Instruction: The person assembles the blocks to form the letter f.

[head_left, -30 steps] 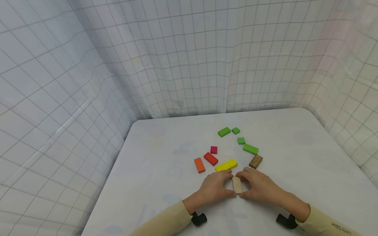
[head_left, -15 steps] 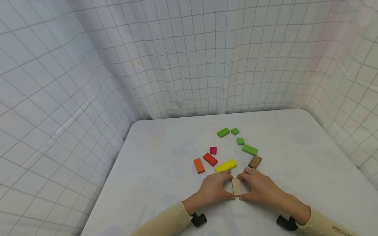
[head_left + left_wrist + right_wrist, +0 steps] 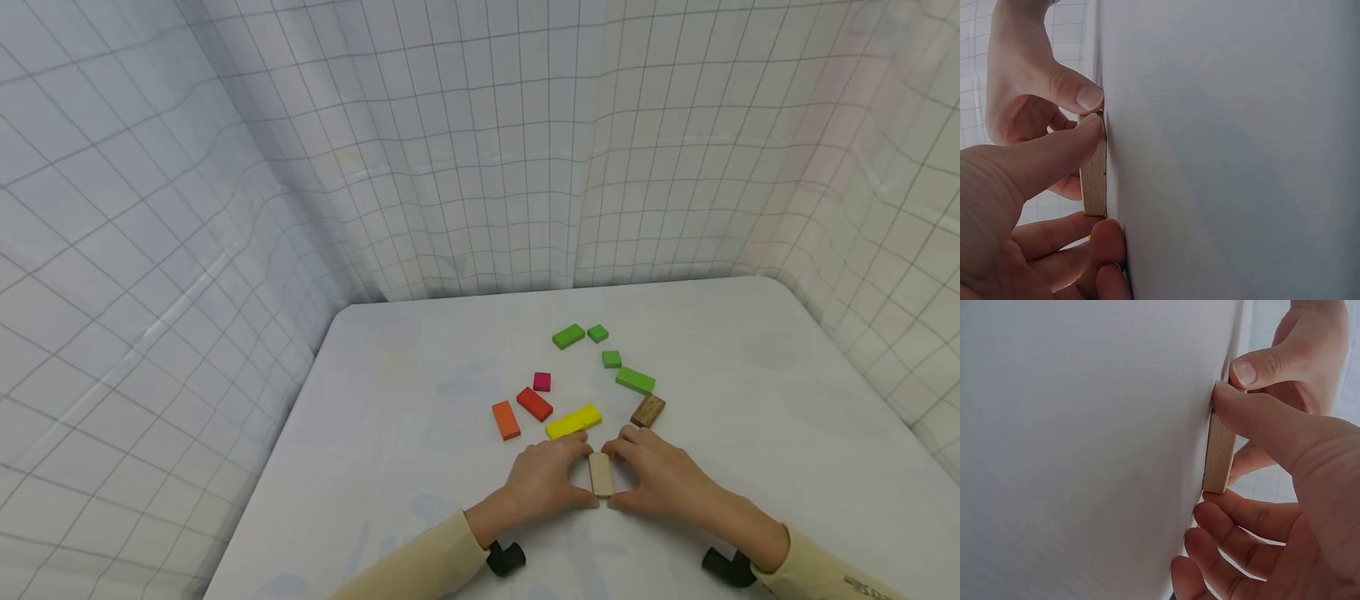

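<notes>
A pale wooden block point(image 3: 601, 476) lies flat on the white table between both hands, its long side running away from the person. The left hand point(image 3: 543, 479) holds it from the left, thumb at the near end and fingers at the far end. From the other side the right hand point(image 3: 660, 475) does the same. In the left wrist view the block's edge point(image 3: 1094, 187) rests along the tabletop between thumb and fingers. The right wrist view shows the two thumbs side by side at one end of the block point(image 3: 1217, 456).
Just beyond the hands lie a yellow block point(image 3: 573, 422) and a dark brown block point(image 3: 648, 411). Orange point(image 3: 506, 420), red point(image 3: 535, 404) and crimson point(image 3: 542, 382) blocks are to the left. Several green blocks point(image 3: 635, 380) lie farther back. Grid-patterned curtains point(image 3: 480, 167) surround the table point(image 3: 390, 375).
Over the first half second the wooden block shifted slightly toward the person, between both hands. Since then hands and block have stayed nearly still.
</notes>
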`<state>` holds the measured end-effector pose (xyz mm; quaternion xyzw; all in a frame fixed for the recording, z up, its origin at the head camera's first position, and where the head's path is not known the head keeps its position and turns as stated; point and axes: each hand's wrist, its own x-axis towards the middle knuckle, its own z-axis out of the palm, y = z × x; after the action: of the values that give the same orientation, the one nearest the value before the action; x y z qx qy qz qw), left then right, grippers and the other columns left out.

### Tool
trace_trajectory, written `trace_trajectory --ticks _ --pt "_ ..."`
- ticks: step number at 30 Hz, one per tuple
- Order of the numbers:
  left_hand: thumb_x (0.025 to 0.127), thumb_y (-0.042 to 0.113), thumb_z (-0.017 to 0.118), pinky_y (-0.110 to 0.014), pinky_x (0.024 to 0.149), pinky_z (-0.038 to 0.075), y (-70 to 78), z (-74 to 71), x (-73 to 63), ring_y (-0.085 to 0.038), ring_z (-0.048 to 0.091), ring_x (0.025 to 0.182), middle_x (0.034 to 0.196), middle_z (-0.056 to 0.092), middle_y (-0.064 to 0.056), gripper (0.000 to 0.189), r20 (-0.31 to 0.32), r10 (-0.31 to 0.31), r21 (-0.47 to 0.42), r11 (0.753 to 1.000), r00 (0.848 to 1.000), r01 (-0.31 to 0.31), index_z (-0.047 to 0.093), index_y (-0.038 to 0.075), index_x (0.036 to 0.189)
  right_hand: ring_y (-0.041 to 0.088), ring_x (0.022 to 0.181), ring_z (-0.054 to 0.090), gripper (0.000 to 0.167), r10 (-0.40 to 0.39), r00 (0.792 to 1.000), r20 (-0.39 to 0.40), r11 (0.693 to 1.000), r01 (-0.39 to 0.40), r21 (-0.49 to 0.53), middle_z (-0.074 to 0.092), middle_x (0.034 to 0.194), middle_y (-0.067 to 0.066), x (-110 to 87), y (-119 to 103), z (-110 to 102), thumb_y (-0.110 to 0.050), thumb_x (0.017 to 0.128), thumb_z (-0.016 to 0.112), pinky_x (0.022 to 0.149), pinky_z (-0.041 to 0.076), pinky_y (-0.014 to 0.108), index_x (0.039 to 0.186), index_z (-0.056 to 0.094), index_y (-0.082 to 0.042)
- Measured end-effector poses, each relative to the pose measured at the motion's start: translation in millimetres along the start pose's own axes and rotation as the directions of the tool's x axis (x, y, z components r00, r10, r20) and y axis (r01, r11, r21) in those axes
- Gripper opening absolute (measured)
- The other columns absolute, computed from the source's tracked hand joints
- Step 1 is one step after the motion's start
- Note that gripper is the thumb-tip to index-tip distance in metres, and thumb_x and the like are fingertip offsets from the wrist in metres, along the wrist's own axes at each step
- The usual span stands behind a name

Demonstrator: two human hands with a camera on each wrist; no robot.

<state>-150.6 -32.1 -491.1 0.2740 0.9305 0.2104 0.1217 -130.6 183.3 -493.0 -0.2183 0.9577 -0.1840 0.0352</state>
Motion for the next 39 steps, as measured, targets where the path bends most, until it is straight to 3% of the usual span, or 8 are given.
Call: trace_trajectory --ticks 9,17,22,26,32,34,39 --pt "0.076 0.046 0.087 -0.032 0.088 0.053 2.1 -1.7 -0.4 -0.012 0.059 0.119 0.147 0.052 0.012 0.064 0.013 -0.016 -0.018 1.0 1.0 0.016 0.066 0.025 0.132 0.005 0.084 0.045 0.06 -0.005 1.0 -0.008 1.0 0.005 0.0 0.05 0.099 -0.013 -0.3 -1 0 -0.049 0.067 0.092 0.066 0.046 0.024 0.116 0.071 -0.022" --pt "0.078 0.047 0.086 -0.034 0.088 0.053 2.2 -5.4 -1.7 -0.013 0.06 0.118 0.147 0.052 0.01 0.063 0.036 -0.03 -0.027 0.999 0.999 0.031 0.065 0.025 0.132 0.007 0.085 0.047 0.066 -0.022 0.999 0.042 0.998 0.02 0.052 0.051 0.099 -0.011 1.6 1 -6 -0.051 0.069 0.09 0.071 0.047 0.028 0.121 0.069 -0.018" --pt "0.081 0.052 0.082 -0.036 0.091 0.052 2.6 -8.5 -1.5 -0.012 0.058 0.12 0.146 0.053 0.009 0.064 0.054 -0.011 -0.025 1.0 0.998 0.012 0.063 0.024 0.136 0.009 0.09 0.053 0.064 -0.024 0.999 0.046 0.994 0.019 0.11 0.056 0.102 -0.009 2.0 8 -19 -0.041 0.071 0.091 0.078 0.051 0.032 0.124 0.067 -0.014" --pt "0.084 0.052 0.078 -0.036 0.097 0.051 2.1 -11.8 -3.1 -0.011 0.057 0.122 0.143 0.056 0.01 0.065 0.067 0.006 -0.035 0.999 0.998 -0.004 0.06 0.023 0.139 0.012 0.093 0.059 0.057 -0.047 0.999 0.005 0.988 0.045 0.146 0.06 0.104 -0.007 7.1 16 -29 -0.033 0.076 0.09 0.078 0.053 0.03 0.125 0.067 -0.013" --pt "0.091 0.045 0.074 -0.035 0.102 0.047 0.3 -19.1 -7.9 -0.011 0.054 0.128 0.143 0.056 0.008 0.058 0.037 0.06 -0.057 0.997 0.998 -0.058 0.059 0.021 0.141 0.017 0.091 0.061 0.046 -0.073 0.995 -0.071 0.977 0.086 0.197 0.067 0.105 -0.001 21.4 27 -38 -0.023 0.083 0.085 0.077 0.053 0.031 0.124 0.068 -0.011" --pt "0.092 0.041 0.074 -0.029 0.095 0.05 -1.0 -20.5 -9.0 -0.007 0.059 0.116 0.138 0.06 0.009 0.052 0.016 0.09 -0.071 0.994 0.996 -0.089 0.062 0.019 0.138 0.018 0.088 0.061 0.044 -0.081 0.993 -0.084 0.972 0.097 0.215 0.068 0.105 0.0 26.6 29 -39 -0.021 0.084 0.084 0.075 0.053 0.03 0.124 0.068 -0.01" --pt "0.095 0.034 0.072 -0.021 0.089 0.05 -2.4 -20.6 -11.4 -0.002 0.06 0.104 0.128 0.065 0.012 0.04 0.023 0.203 -0.035 0.979 0.979 -0.202 0.067 0.019 0.132 0.017 0.086 0.063 0.043 -0.106 0.987 -0.121 0.967 0.131 0.22 0.069 0.106 0.002 40.4 33 -40 -0.018 0.087 0.082 0.073 0.056 0.03 0.126 0.068 -0.009"
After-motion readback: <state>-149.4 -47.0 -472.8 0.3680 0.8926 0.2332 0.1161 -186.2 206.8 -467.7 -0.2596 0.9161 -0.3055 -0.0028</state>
